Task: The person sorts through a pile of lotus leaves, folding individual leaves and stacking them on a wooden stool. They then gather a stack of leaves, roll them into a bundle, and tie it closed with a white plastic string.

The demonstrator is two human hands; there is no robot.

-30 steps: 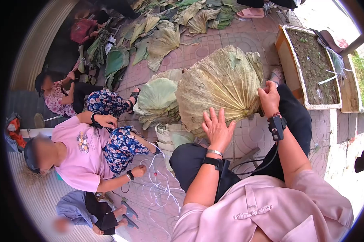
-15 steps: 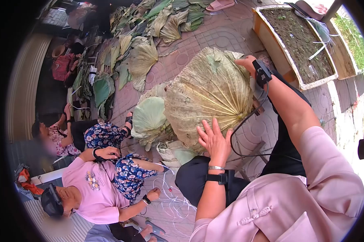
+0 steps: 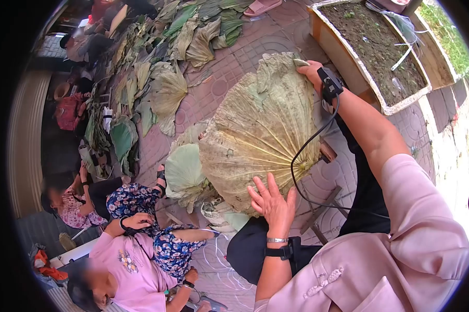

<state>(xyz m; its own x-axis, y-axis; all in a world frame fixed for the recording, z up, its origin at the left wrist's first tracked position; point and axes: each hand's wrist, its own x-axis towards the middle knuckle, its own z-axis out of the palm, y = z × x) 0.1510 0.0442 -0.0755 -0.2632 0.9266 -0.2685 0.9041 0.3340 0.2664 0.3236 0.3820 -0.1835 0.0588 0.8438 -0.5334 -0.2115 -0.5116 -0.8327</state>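
I've shifted my right hand (image 3: 312, 74), gripping the dried lotus leaf (image 3: 260, 127) by its far edge, spread left hand (image 3: 275, 206) steadying it.

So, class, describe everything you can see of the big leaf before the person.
The big leaf is fan-shaped and yellowish, with brownish stains and a greener patch near the top. It looks dry and papery, its upper edge crumpled. Pale ribs spread from near its lower right edge. It lies opened out, the open left hand touching its lower edge, the right hand at its upper right. Its support is mostly hidden.
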